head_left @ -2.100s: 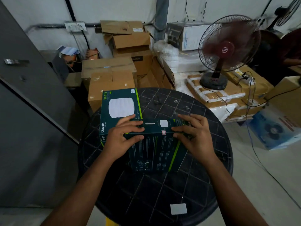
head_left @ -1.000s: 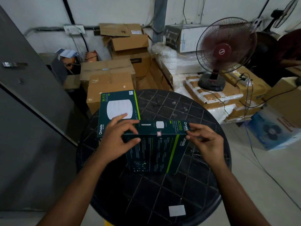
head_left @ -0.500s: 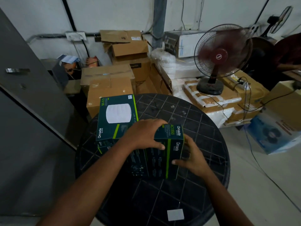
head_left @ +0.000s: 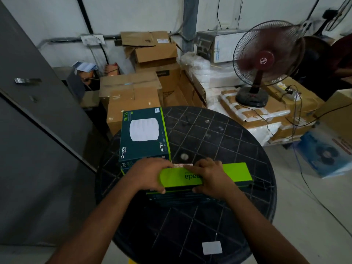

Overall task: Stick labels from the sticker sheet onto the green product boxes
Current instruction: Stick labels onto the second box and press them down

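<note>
Box gripped by both hands, left and right, fingers curled round it, mid-desk. Label best pressed flat, edges smoothed.

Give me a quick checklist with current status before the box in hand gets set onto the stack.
1. Both hands hold the box: ok. Left hand and right hand grip the held box, bright green side up.
2. Label on the held box: cannot tell. A pale strip shows at its far edge between the hands, too blurred to read.
3. Stack ready to receive: ok. Stacked boxes lie flat at the table's far left.
4. Room on the round table: ok. Bare top lies to the right of the stack.
5. Next labels on hand: cannot tell. A white square lies near the table's near edge; nothing readable on it.
</note>
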A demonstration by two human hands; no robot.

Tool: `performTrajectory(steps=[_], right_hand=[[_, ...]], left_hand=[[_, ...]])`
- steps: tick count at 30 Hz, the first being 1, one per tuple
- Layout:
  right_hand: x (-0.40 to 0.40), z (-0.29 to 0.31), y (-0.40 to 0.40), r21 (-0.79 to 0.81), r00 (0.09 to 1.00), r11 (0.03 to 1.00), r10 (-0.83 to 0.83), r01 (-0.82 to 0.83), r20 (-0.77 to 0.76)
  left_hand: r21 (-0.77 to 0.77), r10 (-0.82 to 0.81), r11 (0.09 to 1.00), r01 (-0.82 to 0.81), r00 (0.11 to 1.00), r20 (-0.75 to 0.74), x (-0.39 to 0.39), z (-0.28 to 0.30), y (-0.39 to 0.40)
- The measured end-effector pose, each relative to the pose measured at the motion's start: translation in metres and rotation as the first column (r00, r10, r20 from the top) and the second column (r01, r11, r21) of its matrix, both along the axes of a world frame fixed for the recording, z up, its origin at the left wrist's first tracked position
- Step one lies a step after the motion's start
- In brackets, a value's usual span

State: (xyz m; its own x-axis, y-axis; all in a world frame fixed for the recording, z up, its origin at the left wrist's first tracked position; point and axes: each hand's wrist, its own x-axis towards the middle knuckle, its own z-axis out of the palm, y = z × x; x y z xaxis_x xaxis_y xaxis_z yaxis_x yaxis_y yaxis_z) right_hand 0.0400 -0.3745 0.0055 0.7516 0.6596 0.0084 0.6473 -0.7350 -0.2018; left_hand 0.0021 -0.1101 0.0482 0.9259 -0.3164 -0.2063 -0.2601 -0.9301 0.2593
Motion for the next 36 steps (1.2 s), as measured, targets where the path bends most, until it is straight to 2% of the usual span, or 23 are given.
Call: performTrajectory(steps=[2, 7, 10, 12, 14, 16, 19, 22, 26, 28, 32, 34, 36], right_hand=[[-0.005, -0.015, 0.002, -0.012, 0.999, 1.0, 0.004, -0.003, 0.035], [-0.008, -0.018, -0.011, -0.073, 0.997, 0.997, -0.023, 0.028, 0.073], [-0.001, -0.005, -0.046, -0.155, 0.983, 0.972, -0.168, 0.178, 0.077], [0.005, -0.003, -0.075, -0.143, 0.961, 0.951, -0.275, 0.276, 0.026], [0.007, -0.001, -0.094, 0.023, 0.94, 0.946, -0.319, 0.324, -0.121], [0.004, 0.0, -0.096, 0.202, 0.93, 0.919, -0.293, 0.338, -0.221], [-0.005, 0.015, -0.079, 0.484, 0.922, 0.802, -0.207, 0.351, -0.326], [-0.014, 0.044, -0.046, 0.637, 0.95, 0.722, -0.093, 0.271, -0.299], [-0.021, 0.069, -0.009, 0.725, 0.982, 0.673, -0.011, 0.147, -0.189], [-0.019, 0.075, -0.009, 0.71, 0.986, 0.694, 0.003, 0.117, -0.165], [-0.007, 0.081, -0.034, 0.464, 0.994, 0.883, -0.024, 0.071, -0.107], [-0.004, 0.082, -0.039, 0.449, 0.996, 0.893, -0.002, 0.044, -0.093], [-0.003, 0.081, -0.033, 0.429, 0.999, 0.903, 0.033, -0.021, -0.022]], left_hand=[[0.034, -0.039, 0.999, 0.039, 0.999, -0.002, -0.005, -0.023, -0.016], [-0.039, -0.042, 0.998, 0.043, 0.998, 0.035, 0.0, -0.049, -0.037], [-0.076, -0.03, 0.997, 0.033, 0.999, 0.04, 0.002, -0.053, -0.022], [-0.087, -0.007, 0.996, 0.011, 0.999, 0.048, 0.001, -0.054, -0.011], [-0.116, 0.026, 0.993, -0.019, 0.998, 0.06, 0.001, -0.053, -0.003], [-0.151, 0.061, 0.987, -0.053, 0.997, 0.053, -0.001, -0.051, 0.002], [-0.248, 0.074, 0.967, -0.054, 0.995, 0.073, -0.005, -0.038, -0.005], [-0.371, 0.045, 0.929, -0.003, 0.994, 0.103, -0.009, -0.006, -0.036], [-0.634, 0.08, 0.773, 0.026, 0.987, 0.139, -0.008, 0.031, -0.055], [-0.728, 0.104, 0.686, 0.017, 0.987, 0.121, -0.013, 0.036, -0.047], [-0.814, 0.128, 0.579, 0.041, 0.982, 0.141, -0.021, 0.027, -0.028], [-0.824, 0.163, 0.562, 0.064, 0.969, 0.186, -0.022, 0.022, -0.019], [-0.794, 0.217, 0.604, 0.069, 0.945, 0.247, -0.021, 0.021, -0.014]])
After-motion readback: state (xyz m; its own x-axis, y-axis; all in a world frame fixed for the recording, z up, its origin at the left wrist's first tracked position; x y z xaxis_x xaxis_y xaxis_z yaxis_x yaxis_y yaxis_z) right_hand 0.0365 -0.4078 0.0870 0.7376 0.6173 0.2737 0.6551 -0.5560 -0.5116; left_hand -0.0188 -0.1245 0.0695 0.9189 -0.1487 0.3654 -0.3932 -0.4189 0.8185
